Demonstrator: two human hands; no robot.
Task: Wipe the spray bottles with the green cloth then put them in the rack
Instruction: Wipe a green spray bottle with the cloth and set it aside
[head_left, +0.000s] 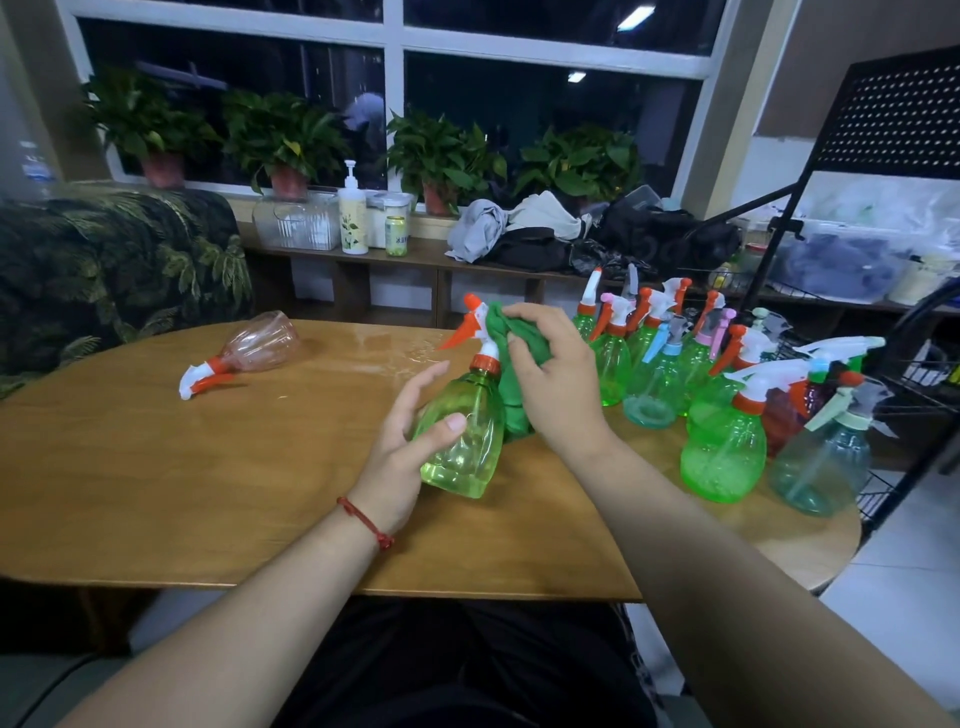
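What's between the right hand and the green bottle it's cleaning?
The green cloth, seen in the head view: the right hand holds it against the green bottle and its neck.

Honestly, nothing readable here. The little can (397, 235) on the shelf (415, 258) has some print on its label, but it's way too blurry. The pump bottle (353, 215) just beside it only shows flowers.

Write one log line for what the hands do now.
step: wiping | left hand: holds green spray bottle | right hand: grips green cloth against its top | pink bottle: lying on table
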